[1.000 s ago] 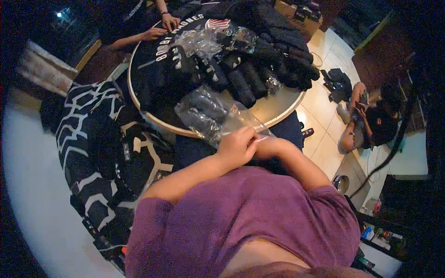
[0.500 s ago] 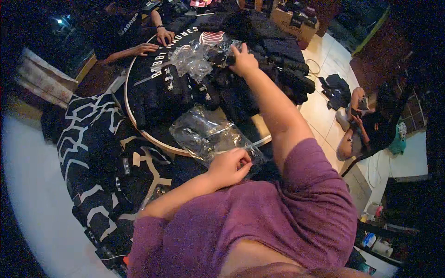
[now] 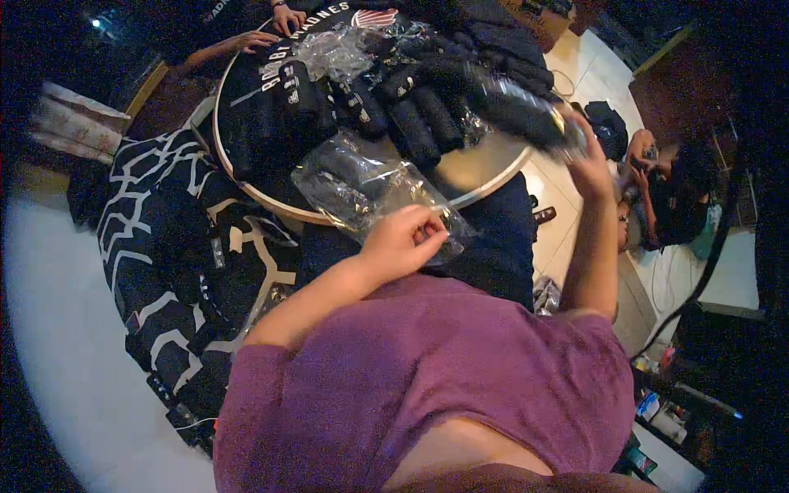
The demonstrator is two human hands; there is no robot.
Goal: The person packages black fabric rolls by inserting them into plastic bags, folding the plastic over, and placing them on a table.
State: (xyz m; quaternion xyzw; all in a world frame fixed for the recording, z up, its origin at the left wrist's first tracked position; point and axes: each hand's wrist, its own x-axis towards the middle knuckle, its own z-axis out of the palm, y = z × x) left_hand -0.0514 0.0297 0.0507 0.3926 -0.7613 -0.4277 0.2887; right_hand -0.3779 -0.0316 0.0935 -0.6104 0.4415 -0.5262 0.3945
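My left hand [image 3: 404, 238] is closed at the near end of a clear plastic bag [image 3: 353, 185], its fingertips pinched together. The bag lies spread over the near rim of a round table [image 3: 275, 205]. Out to the right, my right hand [image 3: 590, 164], smeared by motion, grips one end of a long black bundle in shiny clear plastic [image 3: 522, 107]. Several rolled black cloth bundles [image 3: 415, 131], some with white print, lie on the table nearest that bundle. Beyond them is a heap of crumpled clear plastic [image 3: 337, 53].
Across the table at the left, another person's hands [image 3: 267, 37] rest by black cloth with white lettering [image 3: 275, 66]. A second person [image 3: 666, 189] sits on the floor at the right. Black cloth with a grey line pattern [image 3: 156, 238] lies at my left. A cardboard box [image 3: 546, 25] stands behind.
My right hand has swung from the plastic heap to the right, now with a black wrapped bundle. My left hand stays closed at the bag. The view has tilted down a little.
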